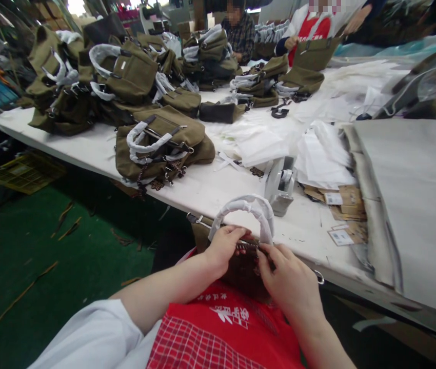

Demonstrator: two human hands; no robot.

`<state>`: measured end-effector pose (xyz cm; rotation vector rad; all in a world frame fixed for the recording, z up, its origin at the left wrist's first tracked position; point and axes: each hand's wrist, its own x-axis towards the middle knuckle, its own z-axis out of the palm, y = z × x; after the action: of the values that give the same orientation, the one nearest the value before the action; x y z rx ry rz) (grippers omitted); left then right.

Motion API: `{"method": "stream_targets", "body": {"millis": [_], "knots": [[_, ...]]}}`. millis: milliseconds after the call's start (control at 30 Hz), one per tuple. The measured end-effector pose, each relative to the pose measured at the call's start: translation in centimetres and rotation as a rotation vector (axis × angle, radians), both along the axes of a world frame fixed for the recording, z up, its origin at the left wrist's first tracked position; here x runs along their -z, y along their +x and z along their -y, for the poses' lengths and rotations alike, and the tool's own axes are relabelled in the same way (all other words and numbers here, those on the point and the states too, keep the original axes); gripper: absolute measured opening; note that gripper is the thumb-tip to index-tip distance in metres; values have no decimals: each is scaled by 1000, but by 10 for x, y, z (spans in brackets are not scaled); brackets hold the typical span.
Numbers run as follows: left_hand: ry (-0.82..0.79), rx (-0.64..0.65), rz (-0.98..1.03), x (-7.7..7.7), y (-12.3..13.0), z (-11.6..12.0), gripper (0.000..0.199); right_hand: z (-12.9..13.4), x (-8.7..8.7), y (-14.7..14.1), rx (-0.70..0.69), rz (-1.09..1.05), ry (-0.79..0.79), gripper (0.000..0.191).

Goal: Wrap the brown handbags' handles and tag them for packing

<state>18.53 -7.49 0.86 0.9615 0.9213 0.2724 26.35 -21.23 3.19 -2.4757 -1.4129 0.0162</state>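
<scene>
Olive handbag [243, 271] sat between red apron [218, 333] and near edge of white bench [198, 193], wrapped handle [266, 218] arched upward. Left hand [223, 251]: grip closed on handbag's top edge, beside zip. Right hand [289, 274]: thumb and fingers pinched together at same edge — exact part pinched too small to tell. Tape dispenser [280, 187] stood on bench just beyond handle. Printed tags [341, 237] lay to right, near white sheets [321, 154]. Similar bag [179, 133] rested farther left, in front of bag pile [125, 77].
</scene>
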Motion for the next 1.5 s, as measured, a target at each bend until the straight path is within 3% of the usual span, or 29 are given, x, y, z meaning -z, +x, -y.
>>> {"method": "stream_targets", "body": {"millis": [133, 267, 400, 467, 567, 667, 833, 900, 967, 1133, 1200, 1333, 1500], "knots": [[-2, 64, 6, -3, 5, 0, 15, -6, -7, -2, 23, -20, -154, 13], [173, 298, -121, -2, 3, -1, 16, -6, -1, 2, 10, -86, -221, 9], [368, 595, -236, -7, -1, -12, 19, 2, 13, 4, -15, -144, -103, 13], [502, 815, -261, -17, -2, -20, 17, 7, 20, 2, -4, -154, -21, 13], [529, 1127, -242, -31, 0, -27, 20, 14, 25, -1, 20, -168, 97, 12], [518, 1227, -256, -39, 5, -26, 22, 17, 28, -2, 28, -202, 171, 12], [569, 1356, -324, -36, 14, -24, 17, 19, 30, -2, -15, -257, 212, 14], [654, 1350, -289, -31, 13, -24, 15, 21, 28, -1, -18, -269, 211, 13], [738, 1232, -204, -23, 8, -21, 14, 22, 23, 1, -26, -303, 208, 13], [518, 844, 7, 4, -8, -1, 26, 21, 14, 8, -26, -448, 229, 14], [527, 738, 50, 9, -11, 6, 27, 17, 14, 12, 37, -469, 230, 23], [716, 673, 90, 6, -11, 9, 27, 9, 18, 17, 147, -499, 158, 29], [899, 656, 102, 2, -9, 9, 25, 6, 17, 17, 164, -492, 151, 31]]}}
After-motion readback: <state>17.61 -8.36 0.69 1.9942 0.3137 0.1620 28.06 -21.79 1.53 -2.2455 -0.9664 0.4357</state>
